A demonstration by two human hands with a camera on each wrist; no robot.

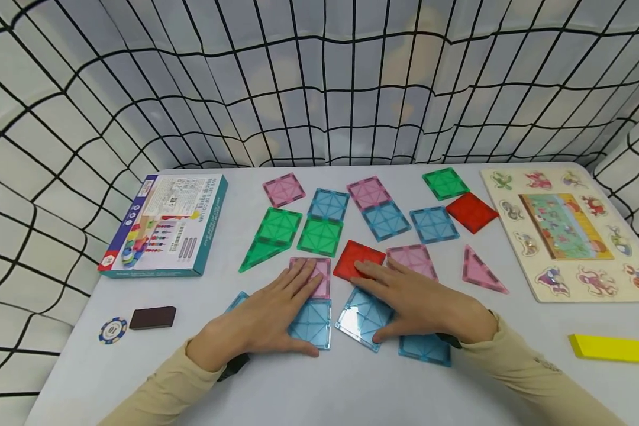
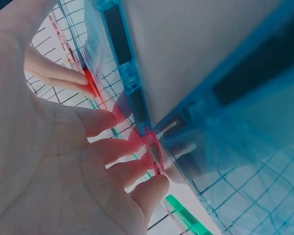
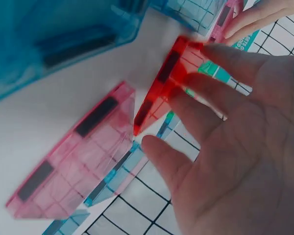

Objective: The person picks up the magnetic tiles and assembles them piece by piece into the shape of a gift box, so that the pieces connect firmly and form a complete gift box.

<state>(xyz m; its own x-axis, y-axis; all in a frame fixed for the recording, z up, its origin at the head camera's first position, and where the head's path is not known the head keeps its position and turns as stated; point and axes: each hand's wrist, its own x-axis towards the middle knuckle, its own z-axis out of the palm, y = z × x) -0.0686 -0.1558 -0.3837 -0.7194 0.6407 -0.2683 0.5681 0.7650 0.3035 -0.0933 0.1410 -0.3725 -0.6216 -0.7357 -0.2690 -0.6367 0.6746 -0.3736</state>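
Note:
My left hand (image 1: 263, 313) lies palm down with fingers spread, fingertips on a translucent pink square tile (image 1: 325, 277) and thumb along a blue square tile (image 1: 315, 322). Part of another blue tile (image 1: 236, 301) peeks out beyond its outer side. Straight fingers of my right hand (image 1: 415, 299) touch a red square tile (image 1: 351, 259); the right wrist view shows the fingertips at that tile's face. Its thumb rests by the edge of a shiny blue tile (image 1: 358, 312). A pink tile (image 1: 416, 260) sits above the right hand, and a blue one (image 1: 427, 351) is half hidden beneath it.
Farther back lie several green, blue, pink and red tiles, including a red square (image 1: 472, 213) and a pink triangle (image 1: 481, 270). A boxed set (image 1: 165, 228), poker chip (image 1: 113, 331) and dark block (image 1: 152, 318) are left; a wooden puzzle board (image 1: 556, 291) and yellow block (image 1: 609, 348) right. Black netting stands behind.

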